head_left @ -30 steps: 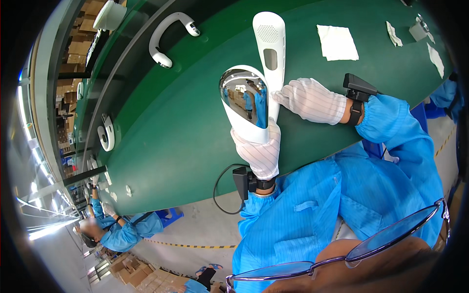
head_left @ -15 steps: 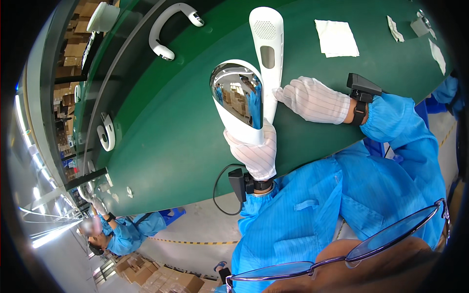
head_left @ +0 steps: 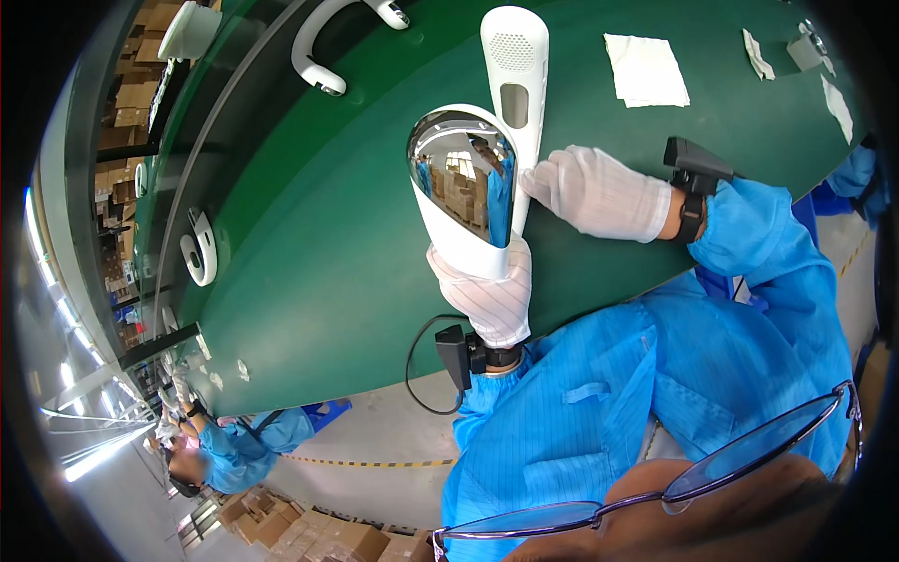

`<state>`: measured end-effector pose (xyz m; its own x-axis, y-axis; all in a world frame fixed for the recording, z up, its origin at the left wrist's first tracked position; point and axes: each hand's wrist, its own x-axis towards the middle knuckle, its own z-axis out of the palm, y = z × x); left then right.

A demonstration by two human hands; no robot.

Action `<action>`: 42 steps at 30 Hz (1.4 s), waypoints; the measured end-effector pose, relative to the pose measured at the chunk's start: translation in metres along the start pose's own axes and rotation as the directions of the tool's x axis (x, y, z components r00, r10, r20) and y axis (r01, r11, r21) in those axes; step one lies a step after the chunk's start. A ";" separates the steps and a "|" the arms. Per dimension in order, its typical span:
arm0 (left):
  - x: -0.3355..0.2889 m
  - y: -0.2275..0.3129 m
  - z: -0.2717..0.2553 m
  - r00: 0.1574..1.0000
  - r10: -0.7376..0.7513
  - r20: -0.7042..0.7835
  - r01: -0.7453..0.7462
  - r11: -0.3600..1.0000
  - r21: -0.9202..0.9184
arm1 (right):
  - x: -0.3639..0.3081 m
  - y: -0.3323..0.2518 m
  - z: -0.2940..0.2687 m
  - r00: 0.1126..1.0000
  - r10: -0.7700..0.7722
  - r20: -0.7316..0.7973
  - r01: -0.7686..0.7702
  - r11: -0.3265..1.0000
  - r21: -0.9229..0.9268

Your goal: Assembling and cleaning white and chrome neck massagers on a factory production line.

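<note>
Where the view is read as a clock face, cardboard boxes (head_left: 136,98) are stacked at 10 o'clock, any print on them being too small to be read. Toward 8 o'clock a blue-sleeved co-worker (head_left: 257,442) can be seen. A small white device (head_left: 208,253) is set at 9 o'clock on the green table (head_left: 318,281), and a curved white piece (head_left: 309,47) at 11. Just above centre, the mirrored, white-based device (head_left: 459,178) is supported at its 6 o'clock end by the gloved left hand (head_left: 485,304), which is pointed toward 12; its fingers are hidden, so their state cannot be told. Behind, a long white piece (head_left: 532,122) with a perforated grille is angled toward 12. At 2 o'clock the gloved right hand (head_left: 595,192) is turned toward 9, its fingers curled and bunched together, their tips brought against the long piece's edge; whether it is pinched cannot be told. Beyond, at half past one, a white cloth (head_left: 646,70) is laid flat
</note>
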<state>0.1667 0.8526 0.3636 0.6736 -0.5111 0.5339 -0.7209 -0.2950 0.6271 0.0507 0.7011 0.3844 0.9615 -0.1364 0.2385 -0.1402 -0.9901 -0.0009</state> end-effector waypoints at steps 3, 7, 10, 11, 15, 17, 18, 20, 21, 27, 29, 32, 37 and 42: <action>-0.004 0.000 0.005 0.993 -0.111 -0.030 0.108 0.991 -0.074 | 0.013 0.017 -0.012 0.993 0.080 0.085 -0.101 0.951 0.291; -0.002 0.008 0.002 0.980 -0.200 -0.013 0.197 0.971 -0.135 | 0.023 0.020 -0.005 0.956 0.058 -0.287 0.021 0.964 0.266; -0.002 0.006 0.001 0.998 -0.053 -0.045 0.052 0.998 -0.026 | 0.023 0.012 0.004 0.984 0.084 -0.155 -0.027 0.942 0.336; -0.004 0.005 0.000 0.998 0.039 -0.048 -0.036 0.998 0.047 | 0.024 0.009 0.007 0.988 0.084 -0.127 -0.025 0.911 0.412; -0.001 0.010 0.002 0.994 -0.051 -0.097 0.045 0.997 -0.066 | 0.018 0.012 0.012 0.970 0.211 0.119 -0.241 0.814 0.528; 0.001 0.014 0.001 0.992 -0.112 -0.053 0.108 0.992 -0.065 | 0.012 0.015 0.023 0.982 0.185 0.029 -0.166 0.795 0.583; 0.000 0.012 0.002 0.992 -0.112 -0.051 0.109 0.992 -0.065 | 0.011 0.018 0.028 0.985 0.162 -0.066 -0.085 0.772 0.630; -0.001 0.010 0.003 0.997 -0.057 -0.051 0.056 0.998 -0.025 | 0.014 0.023 0.028 0.987 0.124 -0.101 -0.043 0.814 0.579; -0.001 0.010 0.003 0.997 -0.059 -0.050 0.057 0.998 -0.025 | 0.018 0.023 0.024 0.988 0.082 -0.134 0.001 0.852 0.523; -0.002 0.011 0.008 0.995 -0.050 -0.081 0.047 0.998 -0.035 | 0.023 0.018 0.028 0.967 0.254 -0.035 -0.211 0.864 0.458; -0.002 0.010 0.011 0.992 -0.100 -0.071 0.098 0.995 -0.033 | 0.019 0.012 0.030 0.979 0.202 -0.027 -0.185 0.937 0.297; -0.005 0.005 0.013 0.993 -0.066 -0.094 0.062 0.997 -0.044 | 0.005 0.018 0.040 0.979 0.109 -0.172 -0.035 0.923 0.384; -0.004 0.001 0.010 0.997 -0.044 -0.059 0.043 0.999 -0.002 | 0.006 0.015 0.028 0.998 0.062 -0.003 -0.060 0.973 0.221; -0.005 0.003 0.014 0.997 0.061 -0.039 -0.056 0.991 0.123 | 0.024 0.012 0.024 0.993 0.103 0.059 -0.109 0.987 0.115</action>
<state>0.1586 0.8427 0.3545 0.6342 -0.4960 0.5931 -0.7719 -0.3634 0.5216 0.0780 0.6849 0.3665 0.9543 -0.2395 0.1790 -0.2164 -0.9664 -0.1389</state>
